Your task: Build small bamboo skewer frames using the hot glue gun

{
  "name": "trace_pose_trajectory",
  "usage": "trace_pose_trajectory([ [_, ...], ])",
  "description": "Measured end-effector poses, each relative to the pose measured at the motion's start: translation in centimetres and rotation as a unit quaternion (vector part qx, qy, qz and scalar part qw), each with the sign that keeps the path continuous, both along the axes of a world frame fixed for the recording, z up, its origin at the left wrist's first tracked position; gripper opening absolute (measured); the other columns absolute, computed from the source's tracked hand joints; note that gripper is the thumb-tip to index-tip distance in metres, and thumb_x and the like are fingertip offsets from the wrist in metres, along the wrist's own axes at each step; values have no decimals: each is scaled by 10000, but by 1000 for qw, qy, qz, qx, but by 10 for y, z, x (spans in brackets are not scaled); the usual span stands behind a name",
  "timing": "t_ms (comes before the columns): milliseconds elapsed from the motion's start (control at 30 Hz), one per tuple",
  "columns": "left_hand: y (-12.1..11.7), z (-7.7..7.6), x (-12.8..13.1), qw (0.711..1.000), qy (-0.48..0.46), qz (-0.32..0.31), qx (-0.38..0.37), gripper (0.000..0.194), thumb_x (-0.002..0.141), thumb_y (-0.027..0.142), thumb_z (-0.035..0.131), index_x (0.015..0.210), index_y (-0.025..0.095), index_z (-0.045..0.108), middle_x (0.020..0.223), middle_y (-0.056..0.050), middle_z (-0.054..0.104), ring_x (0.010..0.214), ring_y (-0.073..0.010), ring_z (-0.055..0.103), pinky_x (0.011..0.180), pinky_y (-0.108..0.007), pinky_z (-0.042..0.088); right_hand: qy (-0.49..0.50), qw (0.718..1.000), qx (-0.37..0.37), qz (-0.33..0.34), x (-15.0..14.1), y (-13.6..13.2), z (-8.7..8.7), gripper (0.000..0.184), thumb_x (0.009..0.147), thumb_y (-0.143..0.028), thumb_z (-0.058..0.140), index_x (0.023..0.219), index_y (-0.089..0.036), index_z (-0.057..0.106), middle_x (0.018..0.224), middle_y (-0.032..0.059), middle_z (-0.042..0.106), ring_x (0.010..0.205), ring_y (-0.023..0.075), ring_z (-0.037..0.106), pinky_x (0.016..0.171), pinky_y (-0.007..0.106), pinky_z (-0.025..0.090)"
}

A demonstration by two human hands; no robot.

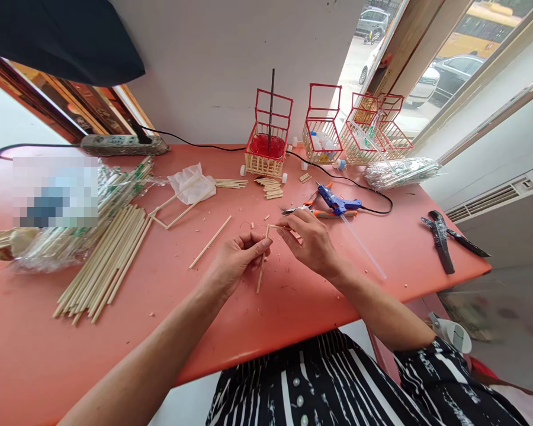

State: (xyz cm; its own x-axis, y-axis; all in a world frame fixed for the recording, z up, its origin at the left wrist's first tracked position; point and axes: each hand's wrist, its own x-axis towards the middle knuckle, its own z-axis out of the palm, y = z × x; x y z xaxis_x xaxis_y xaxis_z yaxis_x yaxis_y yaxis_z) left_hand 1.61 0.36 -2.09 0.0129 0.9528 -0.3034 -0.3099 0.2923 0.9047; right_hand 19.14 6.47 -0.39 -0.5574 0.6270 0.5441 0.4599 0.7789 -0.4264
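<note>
My left hand [242,255] is closed around a thin wooden stick [260,279], which stands out above and below the fingers. At the stick's upper end, a short pale stick [274,226] meets it at an angle. The fingertips of my right hand [308,238] pinch the far end of this short piece; they partly hide it. To the left lies a loose wooden stick [210,241]. A three-sided stick frame [160,223] rests farther left. Just beyond my right hand are a blue glue gun [336,200] and orange-handled pliers [323,214].
A bundle of sticks [104,260] lies left. Small stick carts [266,163] with red rims line the back. Short cut sticks [270,188] lie before them. A clear glue stick [364,247] points out of the gun; black-handled cutters [444,239] sit near the right edge.
</note>
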Motion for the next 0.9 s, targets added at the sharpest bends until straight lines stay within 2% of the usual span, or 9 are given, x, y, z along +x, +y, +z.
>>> trace_pose_trajectory([
  [900, -1, 4, 0, 999, 37, -7, 1, 383, 618, 469, 871, 687, 148, 672, 610, -14, 635, 449, -60, 439, 441, -206, 310, -6, 1000, -9, 9, 3, 4, -5, 158, 997, -213, 514, 885, -210, 626, 862, 48, 627, 867, 195, 583, 807, 325, 454],
])
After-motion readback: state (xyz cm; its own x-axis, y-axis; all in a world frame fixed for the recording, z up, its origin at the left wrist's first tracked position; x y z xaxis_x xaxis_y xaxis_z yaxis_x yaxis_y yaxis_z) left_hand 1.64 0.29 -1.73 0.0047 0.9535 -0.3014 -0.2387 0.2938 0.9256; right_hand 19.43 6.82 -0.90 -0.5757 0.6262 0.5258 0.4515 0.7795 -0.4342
